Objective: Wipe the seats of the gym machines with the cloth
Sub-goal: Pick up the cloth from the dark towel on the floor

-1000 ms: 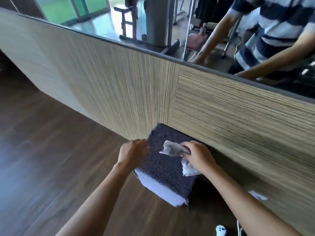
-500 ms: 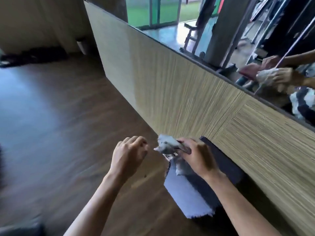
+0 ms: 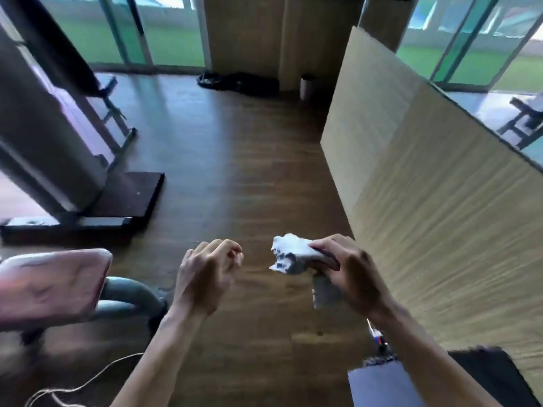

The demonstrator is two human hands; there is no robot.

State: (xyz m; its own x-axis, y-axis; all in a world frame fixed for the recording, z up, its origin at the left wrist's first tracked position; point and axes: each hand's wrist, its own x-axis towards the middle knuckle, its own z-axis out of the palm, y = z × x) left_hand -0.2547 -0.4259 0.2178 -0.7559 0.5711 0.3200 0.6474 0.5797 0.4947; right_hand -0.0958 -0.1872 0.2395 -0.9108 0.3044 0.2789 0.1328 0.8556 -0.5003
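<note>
Cloth (image 3: 289, 254): one, bunched in right hand (image 3: 349, 277) grip. Left hand (image 3: 205, 274) loosely curled, empty. One pink seat (image 3: 50, 283) nearby.

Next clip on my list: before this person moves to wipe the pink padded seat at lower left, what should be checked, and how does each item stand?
1. Grip on the cloth: ok, the right hand holds it bunched.
2. Free left hand: ok, loosely curled, holding nothing.
3. View of the pink seat: ok, lower left.
4. Contact between cloth and pink seat: not ok, held apart from it, over the floor.
5. Whether the cloth is clean or damp: cannot tell.
</note>
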